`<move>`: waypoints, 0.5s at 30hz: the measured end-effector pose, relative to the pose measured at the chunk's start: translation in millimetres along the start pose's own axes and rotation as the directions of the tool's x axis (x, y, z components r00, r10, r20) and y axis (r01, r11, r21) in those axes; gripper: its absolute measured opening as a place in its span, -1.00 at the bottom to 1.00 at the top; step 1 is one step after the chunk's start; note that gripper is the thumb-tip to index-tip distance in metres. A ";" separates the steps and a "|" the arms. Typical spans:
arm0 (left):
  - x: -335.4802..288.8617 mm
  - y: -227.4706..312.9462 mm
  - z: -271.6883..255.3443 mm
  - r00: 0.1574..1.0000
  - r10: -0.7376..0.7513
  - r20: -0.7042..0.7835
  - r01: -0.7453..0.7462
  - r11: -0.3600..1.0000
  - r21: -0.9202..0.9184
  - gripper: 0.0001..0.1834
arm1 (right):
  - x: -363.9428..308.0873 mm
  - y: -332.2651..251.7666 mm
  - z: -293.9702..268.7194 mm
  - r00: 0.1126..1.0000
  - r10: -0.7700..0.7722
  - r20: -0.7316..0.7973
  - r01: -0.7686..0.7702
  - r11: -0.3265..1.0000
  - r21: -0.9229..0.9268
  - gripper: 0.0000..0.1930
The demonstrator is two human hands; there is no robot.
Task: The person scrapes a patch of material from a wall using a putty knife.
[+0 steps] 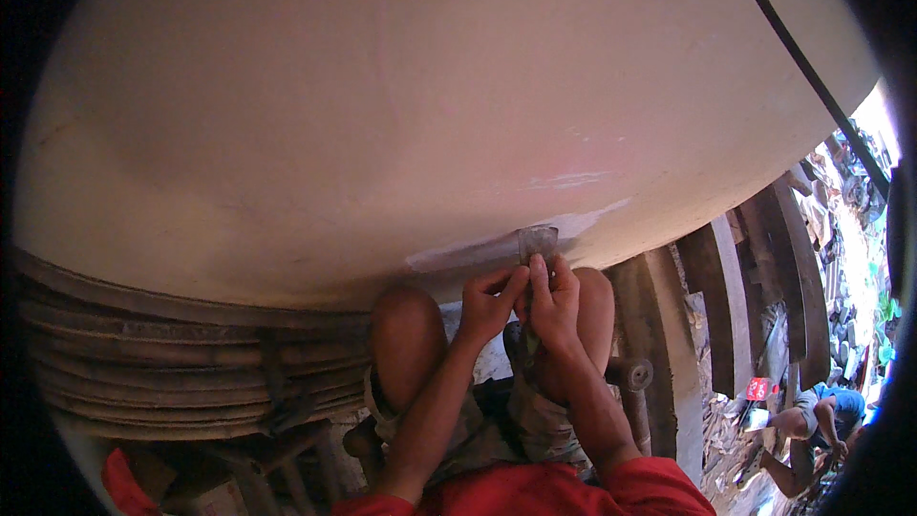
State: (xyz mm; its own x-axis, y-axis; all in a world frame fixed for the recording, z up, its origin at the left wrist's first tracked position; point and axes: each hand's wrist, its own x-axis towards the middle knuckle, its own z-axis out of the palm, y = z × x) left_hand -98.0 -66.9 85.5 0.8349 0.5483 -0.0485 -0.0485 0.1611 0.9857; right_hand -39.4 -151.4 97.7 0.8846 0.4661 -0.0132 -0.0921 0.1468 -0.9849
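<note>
A scraper with a broad, flat, greyish blade (pixel 539 241) points away from me, held up in front of the curved cream surface (pixel 382 134). My right hand (pixel 554 306) is closed around it, the thumb lying along the base of the blade; the handle is mostly hidden by the fingers. Close beside it, my left hand (pixel 492 301) is closed, thumb and forefinger pressed together at the right hand's fingers; what they pinch, if anything, is hidden. Behind the blade, a pale smeared patch (pixel 458 253) runs along the surface's lower part, with thin whitish streaks (pixel 568 180) above it.
Stacked curved wooden strips (pixel 191 354) lie at left, and dark wooden planks (pixel 716 296) at right. A black cable (pixel 802 62) hangs across the upper right. At the far lower right a person in blue (pixel 836 411) crouches among scattered debris, near a red object (pixel 761 389).
</note>
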 end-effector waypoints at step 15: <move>-9.0 -5.5 -16.8 0.994 0.010 -0.106 -0.008 1.000 0.013 -0.76 | -5.9 -0.6 18.6 0.998 -0.052 0.025 0.055 0.988 -0.144 -0.78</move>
State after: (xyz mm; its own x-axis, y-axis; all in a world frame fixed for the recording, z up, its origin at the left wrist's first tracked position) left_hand -114.5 -58.9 77.8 0.7713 0.6340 -0.0558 -0.0486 0.1460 0.9881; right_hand -53.1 -138.0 101.6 0.8765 0.4795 0.0423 0.0233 0.0454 -0.9987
